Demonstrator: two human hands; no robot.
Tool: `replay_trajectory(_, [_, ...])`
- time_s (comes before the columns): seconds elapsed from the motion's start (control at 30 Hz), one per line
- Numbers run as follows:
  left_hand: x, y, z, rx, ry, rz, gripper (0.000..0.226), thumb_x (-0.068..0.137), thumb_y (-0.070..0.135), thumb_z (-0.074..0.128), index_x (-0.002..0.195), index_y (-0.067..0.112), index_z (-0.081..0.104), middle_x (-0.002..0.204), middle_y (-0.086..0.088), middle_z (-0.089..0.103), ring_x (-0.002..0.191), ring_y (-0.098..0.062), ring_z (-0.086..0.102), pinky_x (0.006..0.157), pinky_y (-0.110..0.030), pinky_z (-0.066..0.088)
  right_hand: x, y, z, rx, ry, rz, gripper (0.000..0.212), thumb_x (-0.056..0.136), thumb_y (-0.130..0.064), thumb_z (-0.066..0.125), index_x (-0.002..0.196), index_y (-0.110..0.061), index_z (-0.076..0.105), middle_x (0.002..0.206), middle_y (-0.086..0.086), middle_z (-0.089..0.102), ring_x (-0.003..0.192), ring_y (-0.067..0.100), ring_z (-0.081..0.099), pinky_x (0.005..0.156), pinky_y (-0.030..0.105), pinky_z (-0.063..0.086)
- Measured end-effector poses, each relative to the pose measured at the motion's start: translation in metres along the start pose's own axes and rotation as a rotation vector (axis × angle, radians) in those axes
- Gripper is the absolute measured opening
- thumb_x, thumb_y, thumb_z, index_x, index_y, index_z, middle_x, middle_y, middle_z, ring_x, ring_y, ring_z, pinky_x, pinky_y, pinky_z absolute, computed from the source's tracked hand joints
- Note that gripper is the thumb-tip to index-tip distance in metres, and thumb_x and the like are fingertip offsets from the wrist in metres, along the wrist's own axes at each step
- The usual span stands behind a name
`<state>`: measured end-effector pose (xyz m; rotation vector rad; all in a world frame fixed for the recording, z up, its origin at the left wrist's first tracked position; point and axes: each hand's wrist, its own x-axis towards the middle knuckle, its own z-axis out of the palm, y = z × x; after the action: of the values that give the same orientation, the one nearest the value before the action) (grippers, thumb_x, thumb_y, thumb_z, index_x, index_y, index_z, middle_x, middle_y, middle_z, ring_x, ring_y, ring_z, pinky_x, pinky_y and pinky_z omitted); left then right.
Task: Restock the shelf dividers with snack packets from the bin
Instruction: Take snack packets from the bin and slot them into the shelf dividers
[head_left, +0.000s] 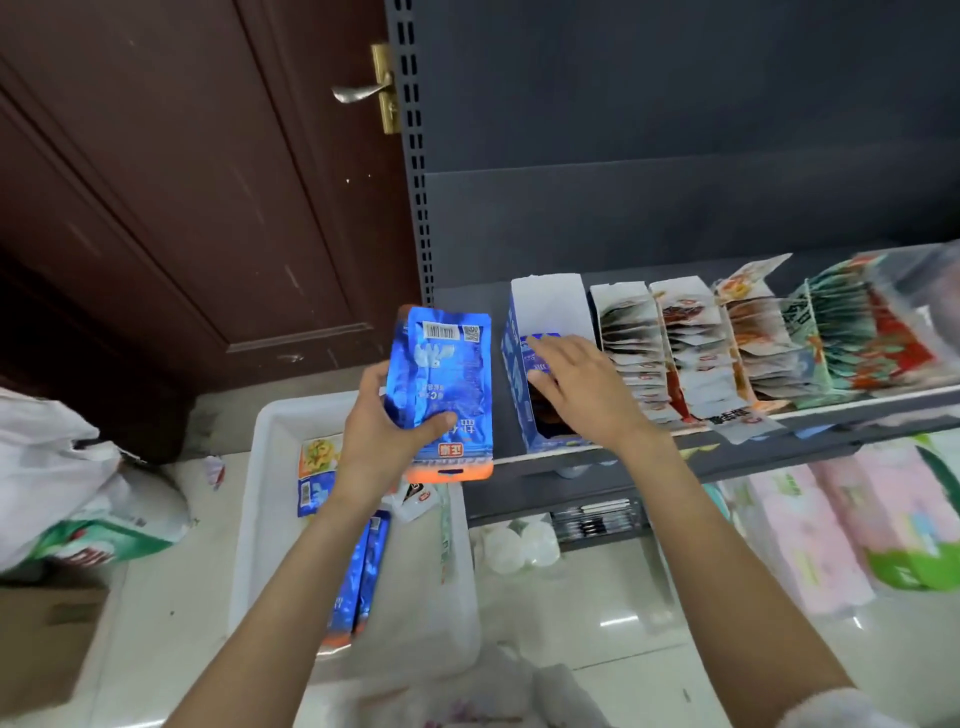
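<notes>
Head view is showing a restock that is partly done. The left hand (382, 423) is gripping a stack of blue snack packets (448, 384), thumb across the front and fingers curled behind, and is holding it upright just left of the shelf, above the far end of the white bin (260, 499). The right hand (576, 387) is reaching into the blue display box (514, 387) at the left end of the shelf (753, 457), its fingers lying nearly straight over a blue packet inside; whether it is pinching that packet or only pressing it back I cannot tell.

As far as progress goes, the blue display box is looking only partly filled: its white back panel is standing bare above the packets already in it. To its right, the neighbouring dividers (649, 353) are looking well stocked with rows of white and red packets, and further right green packets (841, 332) are filling another section. Left to do, by my reading, is loading the held stack into the blue box and then clearing the bin, which is holding more blue packets (358, 577) lying lengthwise, plus a yellow-and-blue packet (317, 467) near its far end. So the job is looking roughly past its middle, with the blue section the main gap.
</notes>
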<state>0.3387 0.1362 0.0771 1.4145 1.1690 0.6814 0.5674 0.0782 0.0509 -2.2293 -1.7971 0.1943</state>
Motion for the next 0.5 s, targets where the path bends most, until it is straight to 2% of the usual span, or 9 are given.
replay_trajectory(0.07, [0.003,0.002,0.005,-0.016,0.019,-0.006,0.058,0.072,0.012,0.081,0.113,0.024,0.042,0.097,0.011,0.062,0.084,0.001,0.062,0.061,-0.016,0.054,-0.015,-0.015,-0.015,0.312,0.095,-0.020,0.042,0.099,-0.029,0.044,0.141,-0.021,0.041,0.141,0.000,0.046,0.131,0.020,0.038,0.110,0.035,0.030])
replay_trajectory(0.1, [0.005,0.003,0.008,-0.045,0.033,-0.020,0.057,0.072,0.012,0.081,0.113,0.024,0.042,0.098,0.011,0.062,0.083,0.001,0.062,0.058,-0.013,0.052,-0.024,-0.023,-0.021,0.391,0.151,-0.078,0.044,0.096,-0.024,0.047,0.140,-0.025,0.041,0.141,-0.002,0.045,0.131,0.017,0.037,0.110,0.037,0.032])
replay_trajectory(0.17, [0.010,0.006,0.014,-0.128,0.051,-0.047,0.058,0.071,0.014,0.081,0.114,0.022,0.044,0.103,0.006,0.063,0.088,-0.004,0.063,0.062,-0.014,0.052,-0.045,-0.038,-0.025,0.358,0.159,-0.230,0.063,0.083,-0.010,0.056,0.140,-0.031,0.037,0.148,-0.002,0.034,0.138,0.016,0.028,0.113,0.039,0.030])
replay_trajectory(0.23, [0.013,0.008,0.020,-0.188,0.039,-0.047,0.058,0.070,0.016,0.081,0.116,0.021,0.045,0.110,0.001,0.064,0.094,-0.009,0.064,0.069,-0.018,0.053,-0.057,-0.050,-0.018,0.208,0.096,-0.338,0.085,0.075,0.001,0.063,0.146,-0.033,0.028,0.155,-0.002,0.021,0.145,0.018,0.014,0.115,0.037,0.022])
replay_trajectory(0.27, [0.014,0.009,0.023,-0.203,0.018,-0.046,0.059,0.070,0.017,0.080,0.117,0.020,0.046,0.112,0.000,0.064,0.097,-0.011,0.064,0.073,-0.021,0.054,-0.058,-0.053,-0.013,0.147,0.112,-0.364,0.090,0.074,0.002,0.066,0.147,-0.030,0.025,0.156,-0.001,0.021,0.145,0.018,0.013,0.115,0.037,0.021])
replay_trajectory(0.3, [0.015,0.010,0.025,-0.213,-0.014,-0.050,0.059,0.069,0.019,0.080,0.117,0.020,0.047,0.114,-0.002,0.064,0.100,-0.014,0.065,0.078,-0.026,0.055,-0.058,-0.055,-0.008,0.121,0.161,-0.367,0.090,0.074,0.002,0.069,0.147,-0.027,0.025,0.154,0.001,0.028,0.144,0.018,0.019,0.115,0.037,0.024])
replay_trajectory(0.37, [0.016,0.013,0.032,-0.235,-0.067,-0.068,0.049,0.074,0.022,0.076,0.115,0.022,0.049,0.116,-0.005,0.064,0.103,-0.020,0.065,0.087,-0.037,0.054,-0.056,-0.054,-0.007,0.163,0.279,-0.369,0.079,0.072,0.003,0.071,0.142,-0.018,0.039,0.143,0.003,0.048,0.135,0.018,0.039,0.109,0.037,0.037])
replay_trajectory(0.43, [0.016,0.018,0.038,-0.314,-0.056,-0.132,0.028,0.087,0.031,0.065,0.110,0.022,0.052,0.113,-0.007,0.066,0.095,-0.021,0.067,0.085,-0.038,0.054,-0.054,-0.048,-0.011,0.167,0.367,-0.396,0.058,0.077,-0.002,0.069,0.131,-0.012,0.054,0.129,0.004,0.061,0.123,0.018,0.053,0.101,0.033,0.047])
replay_trajectory(0.5, [0.017,0.019,0.042,-0.370,-0.009,-0.191,0.029,0.094,0.040,0.052,0.111,0.017,0.053,0.107,-0.007,0.068,0.089,-0.020,0.068,0.081,-0.036,0.055,-0.055,-0.042,-0.013,0.113,0.420,-0.438,0.047,0.078,-0.003,0.070,0.123,-0.010,0.062,0.122,0.006,0.065,0.118,0.018,0.058,0.098,0.030,0.047])
